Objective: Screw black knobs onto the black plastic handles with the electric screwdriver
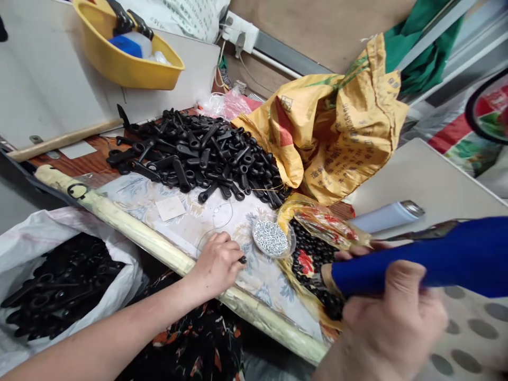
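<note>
My left hand (217, 264) rests on the patterned table sheet near the front edge, its fingers curled together on a small black plastic part (242, 260). Only the tip of that part shows past the fingers. My right hand (397, 312) is closed round a blue electric screwdriver (381, 270), which points left over a yellow plastic bag of small black pieces (313, 241). Between the two hands stands a clear round tub of silver screws (270, 238). A big heap of black plastic handle-like parts (198, 151) lies beyond my left hand.
Left of the table, a white sack (135, 264) holds more black parts. A yellow woven sack (345, 132) slumps at the heap's right. A yellow bin (130, 66) hangs on the back panel. A padded rail (130, 225) runs along the front edge. A pale cylinder (387, 217) lies at right.
</note>
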The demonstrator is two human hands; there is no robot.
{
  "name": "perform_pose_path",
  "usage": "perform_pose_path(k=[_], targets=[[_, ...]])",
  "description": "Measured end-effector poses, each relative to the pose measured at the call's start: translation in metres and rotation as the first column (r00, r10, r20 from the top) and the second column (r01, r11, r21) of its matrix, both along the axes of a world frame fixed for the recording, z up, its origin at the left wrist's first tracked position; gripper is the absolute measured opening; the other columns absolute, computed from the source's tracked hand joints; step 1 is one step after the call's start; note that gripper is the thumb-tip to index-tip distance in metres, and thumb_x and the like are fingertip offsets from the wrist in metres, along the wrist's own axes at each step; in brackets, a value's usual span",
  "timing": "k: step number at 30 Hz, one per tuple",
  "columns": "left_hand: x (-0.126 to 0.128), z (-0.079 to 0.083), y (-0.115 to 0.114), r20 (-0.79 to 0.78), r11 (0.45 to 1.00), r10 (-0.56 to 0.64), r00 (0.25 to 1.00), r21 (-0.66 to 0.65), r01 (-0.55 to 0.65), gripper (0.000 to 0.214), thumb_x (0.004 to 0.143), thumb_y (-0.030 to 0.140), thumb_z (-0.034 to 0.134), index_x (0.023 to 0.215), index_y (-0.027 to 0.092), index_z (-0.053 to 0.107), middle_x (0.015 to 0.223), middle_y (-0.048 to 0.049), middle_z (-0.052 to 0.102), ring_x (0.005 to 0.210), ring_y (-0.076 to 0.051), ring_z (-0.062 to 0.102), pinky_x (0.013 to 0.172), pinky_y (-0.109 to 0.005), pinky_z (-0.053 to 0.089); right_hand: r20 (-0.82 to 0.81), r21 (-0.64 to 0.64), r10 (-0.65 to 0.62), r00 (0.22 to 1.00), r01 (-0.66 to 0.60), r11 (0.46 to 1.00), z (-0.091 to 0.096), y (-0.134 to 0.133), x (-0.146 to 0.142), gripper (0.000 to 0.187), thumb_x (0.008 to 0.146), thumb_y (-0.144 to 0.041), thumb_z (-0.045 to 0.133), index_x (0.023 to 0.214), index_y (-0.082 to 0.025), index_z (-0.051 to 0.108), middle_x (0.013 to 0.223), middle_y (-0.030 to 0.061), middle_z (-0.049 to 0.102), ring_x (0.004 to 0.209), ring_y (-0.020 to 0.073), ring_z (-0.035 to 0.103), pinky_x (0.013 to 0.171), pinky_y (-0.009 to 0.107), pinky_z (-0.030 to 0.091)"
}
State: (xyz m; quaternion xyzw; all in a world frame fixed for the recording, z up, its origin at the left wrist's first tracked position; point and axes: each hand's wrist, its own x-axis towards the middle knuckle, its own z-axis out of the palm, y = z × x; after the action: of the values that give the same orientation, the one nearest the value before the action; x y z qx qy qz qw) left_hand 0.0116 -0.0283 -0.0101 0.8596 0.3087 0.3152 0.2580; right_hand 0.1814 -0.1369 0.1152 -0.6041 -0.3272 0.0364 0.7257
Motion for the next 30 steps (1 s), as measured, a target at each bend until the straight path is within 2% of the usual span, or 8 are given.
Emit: perform_pose_path(k=[2,4,6,8,12,16,21,30], targets=[[0.0,0.0,0.0,-0.002,1.0,-0.004,1.0,0.006,0.004,0.019,0.082,0.016,0.077,0.066,0.016,0.066,0.074,-0.0003,0.069,0.081,-0.019,0.049,0.079,-0.037,0.04,-0.062,0.074,-0.078,0.995,0.082,0.994,0.005,0.013,-0.01,0.014,0.084,-0.037,0.073,0.088,-0.024,0.069,0.076,-0.0003,0.063,0.059,0.0153,0.059,0.048,0.028,0.054],[0.0,0.001,-0.001,-0.006,1.0,-0.011,1.0,0.011,0.011,0.022,0.081,0.016,0.077,0.063,0.016,0.063,0.072,0.0005,0.067,0.08,-0.019,0.048,0.079,-0.037,0.039,-0.082,0.155,-0.088,0.993,0.1,0.983,0.007,0.021,-0.025,0.015,0.081,-0.034,0.075,0.086,-0.022,0.067,0.072,-0.0008,0.059,0.061,0.0153,0.057,0.048,0.028,0.052],[0.0,0.001,-0.001,-0.014,1.0,-0.008,1.0,0.009,0.008,0.028,0.081,0.016,0.077,0.06,0.016,0.059,0.069,0.001,0.065,0.079,-0.018,0.047,0.078,-0.036,0.038,-0.072,0.2,-0.008,0.997,0.022,0.98,0.007,0.025,-0.038,0.018,0.08,-0.033,0.075,0.085,-0.02,0.064,0.068,-0.0021,0.057,0.057,0.0138,0.054,0.049,0.029,0.051],[0.0,0.002,-0.001,-0.021,1.0,-0.001,1.0,-0.001,0.001,0.031,0.081,0.017,0.077,0.058,0.015,0.057,0.068,0.0011,0.065,0.078,-0.018,0.047,0.077,-0.036,0.038,-0.087,0.187,0.125,0.988,-0.107,0.976,0.004,0.029,-0.045,0.019,0.078,-0.032,0.075,0.08,-0.02,0.06,0.062,-0.0043,0.055,0.052,0.0126,0.051,0.051,0.03,0.05],[-0.001,0.005,-0.001,-0.019,1.0,-0.016,1.0,-0.018,0.016,0.029,0.082,0.018,0.078,0.06,0.015,0.059,0.07,0.0006,0.066,0.078,-0.018,0.047,0.077,-0.036,0.037,-0.188,0.178,0.285,0.94,-0.252,0.951,-0.005,0.044,-0.042,0.024,0.074,-0.037,0.073,0.075,-0.02,0.056,0.056,-0.0066,0.052,0.046,0.0109,0.048,0.051,0.029,0.048],[-0.002,0.006,-0.001,-0.022,0.999,-0.03,0.999,-0.034,0.029,0.025,0.083,0.018,0.076,0.063,0.015,0.061,0.071,0.0,0.067,0.08,-0.019,0.047,0.077,-0.037,0.038,-0.158,0.246,0.361,0.919,-0.318,0.916,-0.013,0.057,-0.036,0.023,0.074,-0.038,0.07,0.075,-0.02,0.055,0.054,-0.0068,0.053,0.045,0.0107,0.048,0.05,0.028,0.047],[-0.002,0.007,-0.001,-0.029,0.999,-0.029,0.999,-0.045,0.027,0.025,0.084,0.018,0.074,0.064,0.016,0.061,0.073,-0.0008,0.066,0.082,-0.02,0.048,0.077,-0.038,0.039,-0.159,0.259,0.443,0.882,-0.396,0.881,-0.017,0.06,-0.036,0.022,0.075,-0.037,0.069,0.075,-0.02,0.056,0.054,-0.007,0.053,0.044,0.0103,0.049,0.048,0.026,0.046],[-0.003,0.01,-0.001,-0.031,0.998,-0.041,0.999,-0.052,0.039,0.028,0.087,0.019,0.072,0.062,0.016,0.06,0.07,-0.0015,0.064,0.08,-0.02,0.048,0.077,-0.038,0.039,-0.148,0.251,0.476,0.867,-0.432,0.866,-0.018,0.063,-0.039,0.02,0.076,-0.035,0.069,0.075,-0.019,0.057,0.054,-0.0069,0.054,0.043,0.0101,0.049,0.049,0.025,0.046]])
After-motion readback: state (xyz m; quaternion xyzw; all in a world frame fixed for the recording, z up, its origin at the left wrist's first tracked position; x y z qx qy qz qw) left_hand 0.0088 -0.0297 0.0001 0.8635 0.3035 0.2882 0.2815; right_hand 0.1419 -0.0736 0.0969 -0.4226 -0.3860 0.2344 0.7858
